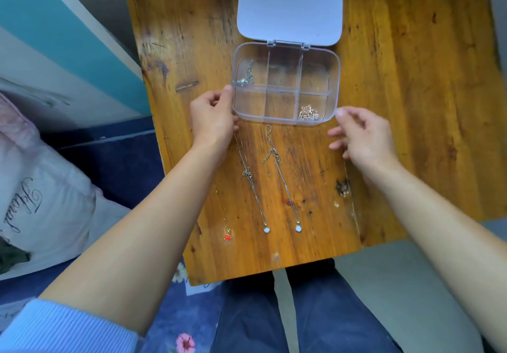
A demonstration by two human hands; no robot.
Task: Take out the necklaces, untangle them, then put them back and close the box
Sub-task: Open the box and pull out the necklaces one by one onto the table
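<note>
Currently my hands — left hand [212,118] touching, right hand [362,133] beside, both empty — flank the box [285,106] to steady it.

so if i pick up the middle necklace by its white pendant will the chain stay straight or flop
Likely flops: the middle necklace is a very thin chain lying slack on the table. Its clasp end would probably trail and could snag the neighbouring necklace. Probably very light.
</note>
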